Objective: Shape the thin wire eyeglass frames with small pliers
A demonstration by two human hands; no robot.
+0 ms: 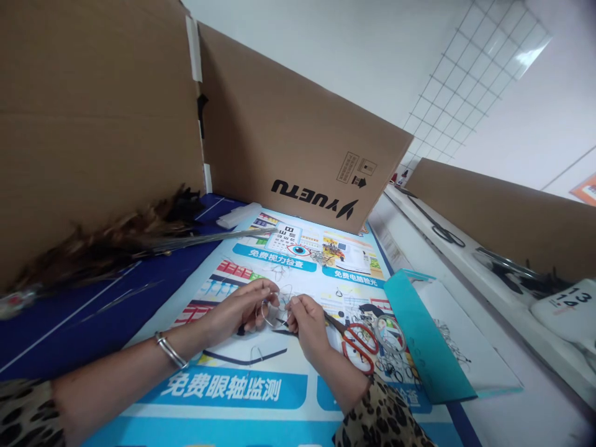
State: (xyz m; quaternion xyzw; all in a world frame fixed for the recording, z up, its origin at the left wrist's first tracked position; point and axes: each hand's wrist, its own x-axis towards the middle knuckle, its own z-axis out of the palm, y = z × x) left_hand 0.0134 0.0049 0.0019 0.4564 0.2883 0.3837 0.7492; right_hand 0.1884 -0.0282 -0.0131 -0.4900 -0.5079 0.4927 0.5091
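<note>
Left: feathers (pixel 107 242). Centre: left hand (pixel 249 305), fingertips pinched on looped wire (pixel 263 318); right hand (pixel 307 320) also pinched, at the wire's right side. Just right: scissors (pixel 359 341). Farther right: teal box (pixel 426 347).

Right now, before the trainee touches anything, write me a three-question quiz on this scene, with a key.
1. Multiple choice: what colour are the handles of the scissors? A blue; B red; C black.
2. True or false: the silver bracelet is on the left arm.
3. Open: what do the left hand and the right hand hold between them?

Key:
1. B
2. True
3. A thin looped strand; its material cannot be told.
</note>
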